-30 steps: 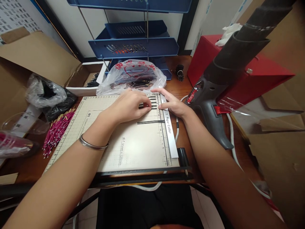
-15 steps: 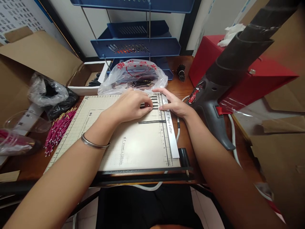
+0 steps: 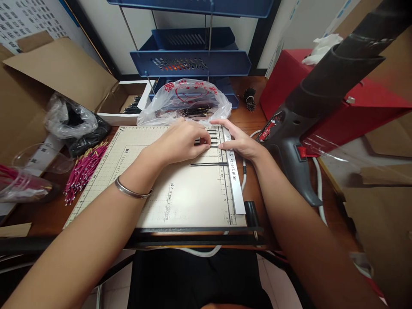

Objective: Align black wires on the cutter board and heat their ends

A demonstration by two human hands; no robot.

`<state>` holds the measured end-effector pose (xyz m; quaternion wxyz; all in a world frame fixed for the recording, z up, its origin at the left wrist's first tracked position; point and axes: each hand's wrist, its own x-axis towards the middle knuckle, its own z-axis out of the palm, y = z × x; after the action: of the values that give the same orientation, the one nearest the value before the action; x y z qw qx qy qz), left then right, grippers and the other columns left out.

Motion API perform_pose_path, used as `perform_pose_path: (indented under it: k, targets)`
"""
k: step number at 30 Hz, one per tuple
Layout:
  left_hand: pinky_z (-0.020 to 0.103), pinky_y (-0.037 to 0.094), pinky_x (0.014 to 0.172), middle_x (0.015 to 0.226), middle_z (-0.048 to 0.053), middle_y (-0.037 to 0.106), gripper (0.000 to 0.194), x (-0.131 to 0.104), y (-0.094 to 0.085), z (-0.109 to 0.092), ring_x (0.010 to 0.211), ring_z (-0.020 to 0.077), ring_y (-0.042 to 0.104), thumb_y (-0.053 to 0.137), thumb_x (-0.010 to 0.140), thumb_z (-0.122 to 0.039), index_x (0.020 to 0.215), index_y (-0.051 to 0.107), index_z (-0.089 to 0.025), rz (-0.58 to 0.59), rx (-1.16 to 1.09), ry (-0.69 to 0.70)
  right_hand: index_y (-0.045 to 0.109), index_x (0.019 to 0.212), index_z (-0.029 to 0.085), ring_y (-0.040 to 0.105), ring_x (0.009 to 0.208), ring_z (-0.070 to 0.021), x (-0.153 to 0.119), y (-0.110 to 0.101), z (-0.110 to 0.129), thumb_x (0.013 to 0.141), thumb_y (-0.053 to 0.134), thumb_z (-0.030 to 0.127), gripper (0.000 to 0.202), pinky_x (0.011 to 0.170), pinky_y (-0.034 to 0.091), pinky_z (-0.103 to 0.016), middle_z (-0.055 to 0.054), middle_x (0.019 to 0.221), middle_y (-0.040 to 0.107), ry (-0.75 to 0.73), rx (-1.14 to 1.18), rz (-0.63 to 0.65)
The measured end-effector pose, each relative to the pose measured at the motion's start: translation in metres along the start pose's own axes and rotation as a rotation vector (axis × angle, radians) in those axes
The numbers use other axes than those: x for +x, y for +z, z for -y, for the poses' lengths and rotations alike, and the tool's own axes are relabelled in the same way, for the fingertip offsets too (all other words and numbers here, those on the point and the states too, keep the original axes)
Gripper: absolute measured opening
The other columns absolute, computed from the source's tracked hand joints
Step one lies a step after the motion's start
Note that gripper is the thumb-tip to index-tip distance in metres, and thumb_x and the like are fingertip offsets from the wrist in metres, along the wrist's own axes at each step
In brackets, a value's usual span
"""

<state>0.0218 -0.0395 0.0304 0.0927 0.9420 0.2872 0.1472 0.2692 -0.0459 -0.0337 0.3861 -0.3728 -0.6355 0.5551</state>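
Note:
My left hand (image 3: 185, 141) rests over the upper part of a cream paper cutter board (image 3: 193, 197), its thumb and forefinger pinched on a thin black wire (image 3: 213, 146). On the white strip (image 3: 236, 189) at the board's right edge lies my right hand (image 3: 243, 143), thumb and forefinger spread apart. The thumb tip of that hand is at the wire's right end. Several more short black wires (image 3: 212, 131) lie crosswise between the hands, partly covered by my left fingers. Nearer to me, a pair of black wires (image 3: 207, 164) lies side by side, reaching the strip.
Magenta wires (image 3: 85, 171) are heaped left of the board. Behind it sit a clear plastic bag (image 3: 189, 101) with dark wires and an open carton (image 3: 109, 96). A grey heat gun (image 3: 296, 133) and a red box (image 3: 328, 86) stand on the right.
The whole view has shifted slightly, so everything sits a little further right. Both hands keep nearly the same place on the board, the left still pinching the wire.

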Motion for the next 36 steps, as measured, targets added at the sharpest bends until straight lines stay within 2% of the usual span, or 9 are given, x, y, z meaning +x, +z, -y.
perform_pose_path:
  k: [5, 12, 28, 36]
  targets:
    - [0.037, 0.042, 0.083, 0.090, 0.006, 0.083, 0.019, 0.0003, 0.0009, 0.0004, 0.082, 0.0212, 0.070, 0.067, 0.099, -0.027, 0.092, 0.084, -0.021, -0.002, -0.002, -0.001, 0.061, 0.146, 0.030, 0.044, 0.156, -0.0424, 0.0000, -0.0013, 0.0004, 0.069, 0.089, 0.035, 0.082, 0.135, 0.038, -0.065, -0.007, 0.158, 0.059, -0.004, -0.013, 0.002]
    - [0.036, 0.044, 0.082, 0.091, 0.005, 0.084, 0.018, 0.0003, 0.0012, 0.0006, 0.083, 0.0214, 0.070, 0.067, 0.098, -0.025, 0.093, 0.084, -0.021, -0.002, -0.011, -0.004, 0.062, 0.145, 0.029, 0.049, 0.150, -0.0428, 0.0002, 0.0003, 0.0019, 0.067, 0.088, 0.034, 0.082, 0.130, 0.045, -0.065, -0.008, 0.153, 0.061, -0.009, -0.021, -0.003]
    - [0.038, 0.042, 0.086, 0.091, 0.006, 0.083, 0.018, 0.0010, 0.0006, -0.0004, 0.084, 0.0222, 0.070, 0.068, 0.098, -0.027, 0.094, 0.084, -0.021, 0.017, -0.015, -0.012, 0.061, 0.144, 0.028, 0.047, 0.152, -0.0420, 0.0003, 0.0002, 0.0014, 0.068, 0.084, 0.034, 0.080, 0.137, 0.033, -0.066, -0.007, 0.152, 0.061, -0.022, -0.046, 0.005]
    - [0.039, 0.041, 0.091, 0.091, 0.004, 0.083, 0.020, 0.0004, -0.0005, -0.0012, 0.085, 0.0220, 0.069, 0.066, 0.098, -0.029, 0.092, 0.084, -0.021, 0.020, -0.011, -0.026, 0.060, 0.147, 0.027, 0.049, 0.150, -0.0411, 0.0011, -0.0015, -0.0021, 0.069, 0.085, 0.035, 0.083, 0.136, 0.035, -0.064, -0.008, 0.152, 0.062, -0.017, -0.032, 0.011]
